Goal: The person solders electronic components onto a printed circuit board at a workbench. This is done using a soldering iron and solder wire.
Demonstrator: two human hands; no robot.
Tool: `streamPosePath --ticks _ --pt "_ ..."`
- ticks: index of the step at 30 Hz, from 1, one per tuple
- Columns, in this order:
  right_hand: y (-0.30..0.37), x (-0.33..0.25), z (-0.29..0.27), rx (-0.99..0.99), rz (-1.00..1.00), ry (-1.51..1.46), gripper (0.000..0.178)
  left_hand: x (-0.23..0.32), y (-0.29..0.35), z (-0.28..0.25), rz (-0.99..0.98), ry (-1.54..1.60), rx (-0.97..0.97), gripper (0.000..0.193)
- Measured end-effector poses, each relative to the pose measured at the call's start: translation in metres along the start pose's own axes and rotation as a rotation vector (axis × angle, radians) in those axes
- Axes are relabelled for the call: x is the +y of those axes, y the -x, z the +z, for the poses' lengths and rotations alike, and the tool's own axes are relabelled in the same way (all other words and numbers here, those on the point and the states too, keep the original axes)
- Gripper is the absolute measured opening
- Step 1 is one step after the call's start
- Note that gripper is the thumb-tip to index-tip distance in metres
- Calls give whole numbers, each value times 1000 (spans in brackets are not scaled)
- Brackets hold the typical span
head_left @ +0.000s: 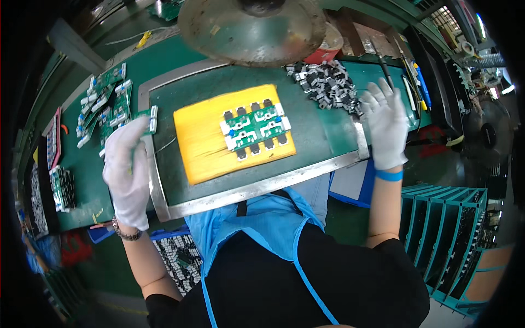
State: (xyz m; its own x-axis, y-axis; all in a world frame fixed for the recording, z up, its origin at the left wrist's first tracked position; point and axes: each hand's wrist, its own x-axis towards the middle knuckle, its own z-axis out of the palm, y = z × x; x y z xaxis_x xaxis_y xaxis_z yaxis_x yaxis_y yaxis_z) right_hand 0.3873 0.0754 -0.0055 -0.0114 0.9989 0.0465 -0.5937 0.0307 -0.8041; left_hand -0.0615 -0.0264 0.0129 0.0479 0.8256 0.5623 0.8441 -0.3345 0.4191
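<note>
My left hand (pixel 127 172), in a white glove, has its fingers bent over a small green circuit board (pixel 146 121) with a white connector strip, at the left edge of the metal-framed work area. The glove hides part of that board. To its right, a yellow block (pixel 199 150) carries green circuit boards (pixel 257 129) with white connectors, blue parts and black components along both long sides. My right hand (pixel 387 128), also gloved, is raised with fingers apart and nothing visible in them, just right of a heap of small black-and-silver components (pixel 328 87).
More circuit boards (pixel 112 106) lie piled at the left, with a stack of parts (pixel 62 188) nearer. A round metal lamp shade (pixel 251 33) hangs over the far side. Pens and tools (pixel 421 87) lie far right; a teal rack (pixel 443 235) stands below. A metal frame (pixel 262 183) edges the work area.
</note>
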Motion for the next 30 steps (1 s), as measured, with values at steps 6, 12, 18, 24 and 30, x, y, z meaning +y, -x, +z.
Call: streamPosePath --ticks 6,12,18,24,30 --pt "-40 -36 -82 148 163 -915 42 1 0 10 146 -410 -260 48" --pt "-91 -37 -122 365 -61 -271 10 -20 13 10 222 -505 -162 19" --pt "-29 -33 -9 467 -520 495 25 -1 6 -5 189 -387 147 17" --pt "-11 10 46 -111 -670 1024 39 17 -8 5 148 327 144 16" --pt "-22 24 42 -153 -740 1237 26 46 -21 10 407 85 30 28"
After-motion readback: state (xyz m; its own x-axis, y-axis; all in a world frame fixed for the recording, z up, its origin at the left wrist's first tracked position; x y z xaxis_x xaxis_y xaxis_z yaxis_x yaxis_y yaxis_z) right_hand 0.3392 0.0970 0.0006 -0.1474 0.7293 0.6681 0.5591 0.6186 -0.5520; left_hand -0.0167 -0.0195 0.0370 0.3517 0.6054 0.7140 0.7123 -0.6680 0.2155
